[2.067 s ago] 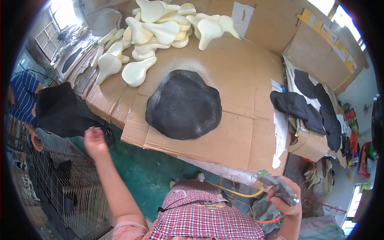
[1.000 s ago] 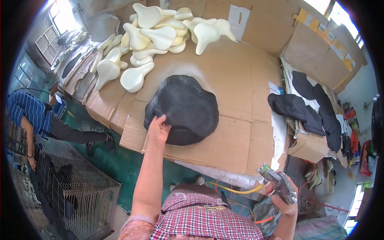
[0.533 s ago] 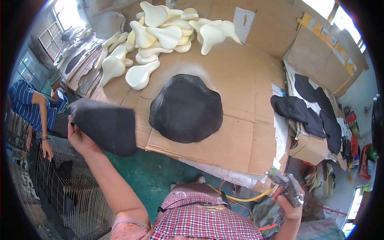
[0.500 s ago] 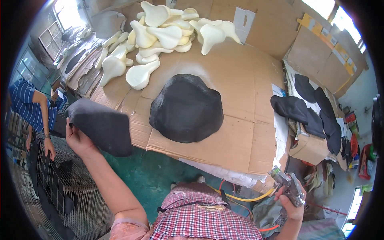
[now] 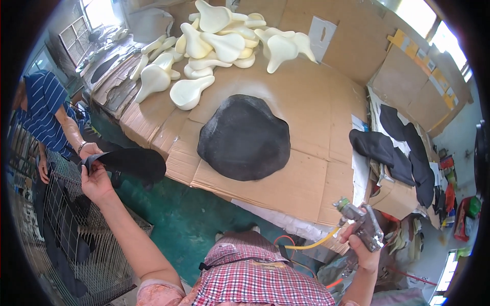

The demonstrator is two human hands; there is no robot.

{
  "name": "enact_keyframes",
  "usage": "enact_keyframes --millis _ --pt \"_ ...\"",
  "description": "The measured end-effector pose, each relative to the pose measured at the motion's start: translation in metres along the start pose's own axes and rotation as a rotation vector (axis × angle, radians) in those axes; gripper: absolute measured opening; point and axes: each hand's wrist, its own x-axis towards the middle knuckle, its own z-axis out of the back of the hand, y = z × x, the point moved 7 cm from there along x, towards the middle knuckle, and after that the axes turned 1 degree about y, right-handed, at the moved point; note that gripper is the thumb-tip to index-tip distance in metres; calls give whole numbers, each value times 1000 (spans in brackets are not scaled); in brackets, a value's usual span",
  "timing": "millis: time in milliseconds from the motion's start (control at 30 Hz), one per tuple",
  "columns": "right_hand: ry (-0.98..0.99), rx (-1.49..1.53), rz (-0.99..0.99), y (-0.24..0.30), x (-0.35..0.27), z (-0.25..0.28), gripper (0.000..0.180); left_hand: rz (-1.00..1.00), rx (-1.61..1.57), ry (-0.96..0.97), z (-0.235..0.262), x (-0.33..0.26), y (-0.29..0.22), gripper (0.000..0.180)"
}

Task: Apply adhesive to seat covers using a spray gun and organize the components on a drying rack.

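My left hand (image 5: 97, 186) pinches the edge of a black fabric piece (image 5: 133, 164) out to the left, off the cardboard-covered table. A co-worker's hand (image 5: 91, 151) touches the same piece right beside my fingers. In my right hand (image 5: 363, 251), near the table's front right corner, I grip a metal spray gun (image 5: 363, 224) with a yellow hose; its nozzle end points up and left. On the table's middle lies a rounded black sheet stack (image 5: 244, 137) with whitish dusting on its upper left edge. Neither of my hands touches it.
Cream foam bicycle saddles (image 5: 224, 48) are heaped at the table's back left. More black pieces (image 5: 388, 148) lie on a stand at right. A wire mesh cage (image 5: 97, 255) stands at lower left beside the co-worker in a striped shirt (image 5: 43, 102). Cardboard walls (image 5: 357, 51) rise behind.
The co-worker has leaned in and reached a hand to the black piece in my left hand. The piece has turned to a flatter, narrower view. My right hand has shifted slightly left.
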Motion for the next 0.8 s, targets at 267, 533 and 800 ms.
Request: enact_keyframes --millis 267,533,800 --pt "5 -111 -172 -10 -26 42 57 -90 138 -91 10 -5 -11 22" --pt "141 -49 23 12 12 6 55 31 307 -50 19 -39 71 7" --pt "296 -279 -165 -16 0 30 55 397 1264 39 120 -161 284 34"
